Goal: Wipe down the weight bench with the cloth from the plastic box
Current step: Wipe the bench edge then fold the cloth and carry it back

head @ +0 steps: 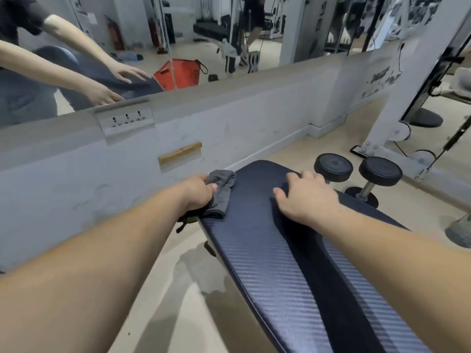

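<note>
gripping the grey cloth (219,193) at the weight bench (267,250) pad's left edge, the left hand (197,192) has its fingers curled closed; the right hand (304,197) lies flat, fingers spread, on the pad.

1. One view only: head-worn wide-angle camera, above the near end of the weight bench (280,250), facing forward and down along its pad.
2. Close range: both forearms enter from the bottom edge, and the bench fills the lower centre.
3. Beyond the bench's far end: low wall, mirror (178,34) above it.
4. Edges bend, fisheye.
</note>
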